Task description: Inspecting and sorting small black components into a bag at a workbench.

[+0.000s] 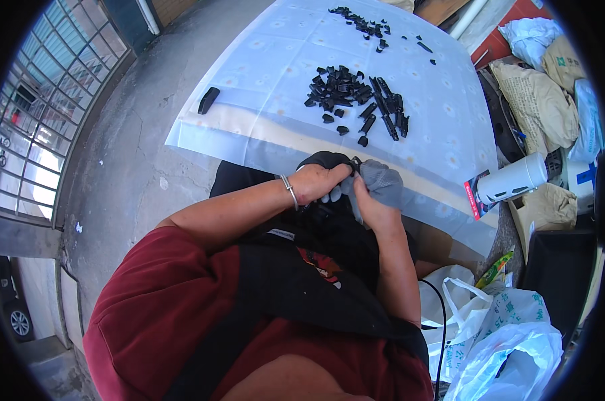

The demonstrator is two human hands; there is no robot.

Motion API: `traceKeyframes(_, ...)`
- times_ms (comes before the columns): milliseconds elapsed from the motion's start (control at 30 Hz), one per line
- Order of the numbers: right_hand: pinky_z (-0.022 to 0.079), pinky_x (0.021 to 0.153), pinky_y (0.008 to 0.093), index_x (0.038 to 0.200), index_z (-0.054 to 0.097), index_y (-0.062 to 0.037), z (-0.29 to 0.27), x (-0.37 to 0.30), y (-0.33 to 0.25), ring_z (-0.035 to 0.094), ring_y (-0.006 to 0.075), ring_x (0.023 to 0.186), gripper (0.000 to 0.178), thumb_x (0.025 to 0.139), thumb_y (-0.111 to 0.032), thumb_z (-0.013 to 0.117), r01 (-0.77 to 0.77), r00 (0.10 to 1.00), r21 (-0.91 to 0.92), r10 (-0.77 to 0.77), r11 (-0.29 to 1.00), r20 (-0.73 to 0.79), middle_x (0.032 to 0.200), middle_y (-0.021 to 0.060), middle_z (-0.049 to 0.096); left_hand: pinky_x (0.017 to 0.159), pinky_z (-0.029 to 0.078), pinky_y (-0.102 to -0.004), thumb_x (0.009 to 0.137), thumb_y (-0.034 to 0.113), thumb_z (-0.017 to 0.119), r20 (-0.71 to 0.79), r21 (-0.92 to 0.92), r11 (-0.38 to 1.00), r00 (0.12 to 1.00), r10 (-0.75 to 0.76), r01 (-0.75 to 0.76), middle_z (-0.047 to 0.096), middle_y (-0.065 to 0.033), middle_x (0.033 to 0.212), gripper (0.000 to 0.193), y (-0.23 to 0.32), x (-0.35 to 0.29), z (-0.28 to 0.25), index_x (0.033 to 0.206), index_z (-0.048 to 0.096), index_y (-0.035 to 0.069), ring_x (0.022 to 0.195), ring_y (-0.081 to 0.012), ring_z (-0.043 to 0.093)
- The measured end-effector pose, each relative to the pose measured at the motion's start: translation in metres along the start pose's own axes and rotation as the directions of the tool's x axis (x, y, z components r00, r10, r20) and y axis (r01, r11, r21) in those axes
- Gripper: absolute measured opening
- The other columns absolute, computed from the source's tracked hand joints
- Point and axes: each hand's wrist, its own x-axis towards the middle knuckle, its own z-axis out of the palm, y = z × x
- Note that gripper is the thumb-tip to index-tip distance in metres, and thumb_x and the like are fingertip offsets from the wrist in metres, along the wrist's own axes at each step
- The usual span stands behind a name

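Note:
My left hand [321,179], with a metal bracelet at its wrist, and my right hand [377,200] meet just off the table's near edge. Both thumbs are bare and press toward each other. Grey and black glove fabric [384,182] covers the other fingers, as far as I can make out. Between the thumb tips is a small black plastic piece [356,164], pinched by both hands; its shape is mostly hidden. Beyond them, on the table, lies a heap of small black plastic pieces [336,88], with longer black strips [386,107] along its right side.
A clear flowered cover [262,87] lies over the table. More black pieces [366,25] are scattered at its far end, and one black part [209,100] rests near the left edge. A white cup [513,179] stands right; plastic bags [510,361] sit below it.

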Motion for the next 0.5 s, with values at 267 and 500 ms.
traceKeyframes(267, 0.044, 0.071, 0.0291, 0.094, 0.058, 0.0016, -0.005, 0.006, -0.001, 0.057, 0.0214, 0.075, 0.018, 0.083, -0.011, 0.053, -0.147, 0.98, 0.438, 0.07, 0.887, 0.188, 0.081, 0.0126, 0.06, 0.049, 0.04, -0.0228, 0.09, 0.04, 0.039, -0.129, -0.004, 0.993, 0.985, 0.115, -0.116, 0.053, -0.0016, 0.067, 0.041, 0.004, 0.0, -0.003, 0.091, 0.057, 0.003, 0.054, -0.0092, 0.048)
traceKeyframes(500, 0.044, 0.071, 0.0373, 0.093, 0.06, -0.0006, -0.021, -0.008, -0.019, 0.057, 0.0315, 0.078, 0.019, 0.08, -0.014, 0.056, 0.181, 0.983, -0.039, -0.181, 0.983, 0.003, 0.085, 0.0148, 0.061, 0.045, 0.038, -0.0208, 0.09, 0.038, 0.041, -0.108, -0.151, 0.988, 0.993, -0.042, 0.025, 0.055, -0.0013, 0.067, 0.04, 0.007, -0.001, -0.015, 0.094, 0.059, 0.003, 0.053, -0.0054, 0.047)
